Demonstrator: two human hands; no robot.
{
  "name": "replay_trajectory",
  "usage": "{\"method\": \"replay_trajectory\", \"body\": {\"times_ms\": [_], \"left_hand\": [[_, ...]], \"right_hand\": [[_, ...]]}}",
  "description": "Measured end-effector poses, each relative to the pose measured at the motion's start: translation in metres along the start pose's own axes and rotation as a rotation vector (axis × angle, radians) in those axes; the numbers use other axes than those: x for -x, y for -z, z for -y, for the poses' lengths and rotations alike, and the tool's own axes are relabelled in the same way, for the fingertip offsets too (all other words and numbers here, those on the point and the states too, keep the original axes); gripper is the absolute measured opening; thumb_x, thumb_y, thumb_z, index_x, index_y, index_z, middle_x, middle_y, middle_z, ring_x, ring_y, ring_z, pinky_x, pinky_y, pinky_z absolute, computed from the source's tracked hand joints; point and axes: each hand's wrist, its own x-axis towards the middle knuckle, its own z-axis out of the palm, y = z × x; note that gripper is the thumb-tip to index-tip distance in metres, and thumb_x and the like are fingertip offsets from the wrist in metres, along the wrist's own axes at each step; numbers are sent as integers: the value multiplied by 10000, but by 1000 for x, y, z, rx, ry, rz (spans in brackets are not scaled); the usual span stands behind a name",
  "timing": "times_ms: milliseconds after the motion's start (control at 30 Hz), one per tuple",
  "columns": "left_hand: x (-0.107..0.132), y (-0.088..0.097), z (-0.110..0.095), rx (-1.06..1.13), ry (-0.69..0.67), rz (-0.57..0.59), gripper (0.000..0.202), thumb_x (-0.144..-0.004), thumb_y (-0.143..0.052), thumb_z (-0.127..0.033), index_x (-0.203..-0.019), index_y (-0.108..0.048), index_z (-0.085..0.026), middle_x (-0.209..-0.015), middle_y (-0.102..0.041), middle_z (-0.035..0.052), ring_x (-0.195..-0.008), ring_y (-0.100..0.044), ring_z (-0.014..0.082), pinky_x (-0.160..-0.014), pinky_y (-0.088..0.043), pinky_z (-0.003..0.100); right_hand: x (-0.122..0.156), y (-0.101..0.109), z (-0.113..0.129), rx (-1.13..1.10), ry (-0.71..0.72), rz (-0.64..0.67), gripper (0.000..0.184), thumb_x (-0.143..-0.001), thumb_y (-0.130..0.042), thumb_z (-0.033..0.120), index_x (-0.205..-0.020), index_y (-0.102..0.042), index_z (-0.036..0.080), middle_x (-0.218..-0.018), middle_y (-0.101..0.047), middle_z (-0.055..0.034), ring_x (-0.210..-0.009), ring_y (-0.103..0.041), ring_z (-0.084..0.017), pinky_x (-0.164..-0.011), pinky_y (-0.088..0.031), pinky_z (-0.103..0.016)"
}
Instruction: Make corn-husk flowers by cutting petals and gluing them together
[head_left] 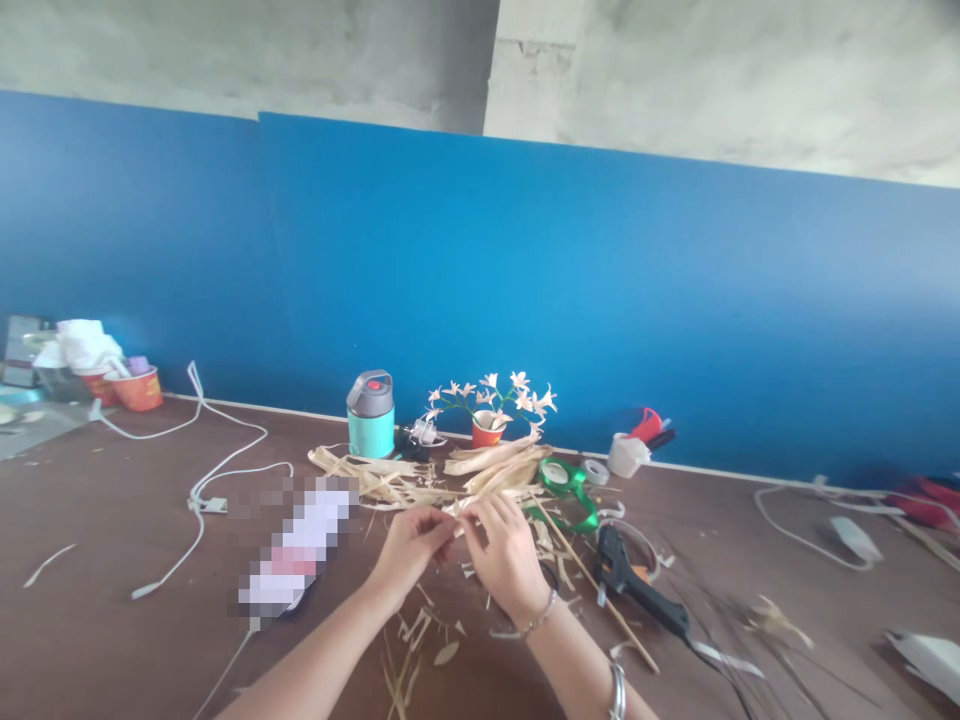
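My left hand [411,548] and my right hand [504,555] meet over the middle of the table, fingertips nearly touching. Both are closed in a pinch on a small pale piece of dried husk [456,509], mostly covered by the fingers. Just beyond them lie bundles of dried husk [499,468], cream and straw-coloured. Behind these, a red paper cup [488,434] holds green stems with pale husk flowers [520,382]. Green ribbon [583,505] curls to the right of the hands. Small husk scraps [446,653] are scattered below the hands.
A black glue gun [637,585] and a thin stick [600,588] lie right of my right hand. A teal flask [371,425] stands at the back. At left are a blurred-out phone [300,550] and white cables [225,470]. A blue partition [480,270] bounds the table.
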Motion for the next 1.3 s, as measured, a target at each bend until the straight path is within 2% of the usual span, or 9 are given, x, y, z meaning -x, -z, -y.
{"method": "replay_trajectory", "body": {"times_ms": [533, 667, 767, 833, 867, 933, 1000, 1133, 1300], "left_hand": [[2, -2, -6, -8, 12, 11, 264, -664, -656, -385, -574, -611, -141, -451, -549, -24, -431, -491, 111, -463, -372, 214], [1, 0, -3, 15, 20, -14, 262, -654, -665, -381, -577, -612, -137, -445, -540, -30, -415, -474, 97, -451, -367, 206], [-2, 4, -1, 36, 19, -40, 283, -673, -648, -399, -578, -602, -137, -435, -536, -26, -394, -453, 87, -418, -343, 196], [-5, 8, 1, 40, 10, -85, 286, -675, -646, -408, -595, -608, -136, -449, -540, -22, -407, -461, 88, -397, -325, 186], [-6, 10, 2, 41, 19, -116, 281, -670, -651, -408, -612, -618, -134, -455, -541, -22, -413, -464, 87, -393, -323, 182], [-8, 12, 4, 45, 31, -154, 282, -654, -667, -408, -632, -636, -129, -467, -549, -17, -424, -472, 86, -399, -334, 180], [-9, 13, 6, 64, 29, -155, 294, -645, -677, -413, -653, -655, -120, -498, -572, -1, -436, -480, 84, -408, -344, 181], [-8, 12, 6, 109, 32, -134, 309, -654, -675, -419, -664, -668, -111, -520, -588, 14, -439, -478, 80, -410, -334, 180], [-6, 9, 1, 184, 56, -113, 276, -641, -698, -393, -627, -661, -119, -519, -582, 5, -451, -478, 73, -448, -352, 181]], "right_hand": [[1, -1, 2, 14, -17, 48, 147, -808, -481, 97, -720, -546, 195, -724, -572, -21, -752, -505, -174, -711, -386, -294], [-3, 3, 5, 58, -71, 83, 125, -784, -496, 118, -861, -566, 187, -816, -591, -43, -827, -515, -194, -762, -387, -312], [-9, 15, 9, 146, -191, 134, 224, -718, -537, 129, -936, -574, 161, -876, -605, -80, -880, -522, -228, -777, -387, -329], [-13, 25, 14, 184, -268, 275, 158, -681, -532, 110, -801, -611, 175, -813, -629, -74, -835, -547, -227, -732, -392, -313], [-14, 30, 17, 147, -275, 416, 145, -652, -536, 100, -730, -625, 185, -753, -643, -56, -772, -564, -211, -682, -395, -289], [-12, 36, 24, -6, -235, 711, 177, -620, -522, 77, -640, -650, 199, -669, -663, -22, -665, -586, -166, -607, -389, -238], [-9, 36, 32, -108, -173, 877, 219, -594, -519, 62, -639, -678, 206, -663, -684, -13, -642, -603, -151, -580, -383, -214], [-2, 28, 45, -49, -124, 997, 296, -523, -554, 23, -699, -709, 202, -697, -709, -45, -669, -635, -195, -562, -380, -230], [2, 21, 52, 40, -98, 1004, 244, -505, -598, 35, -651, -711, 194, -652, -705, -80, -646, -644, -234, -528, -378, -249]]}}
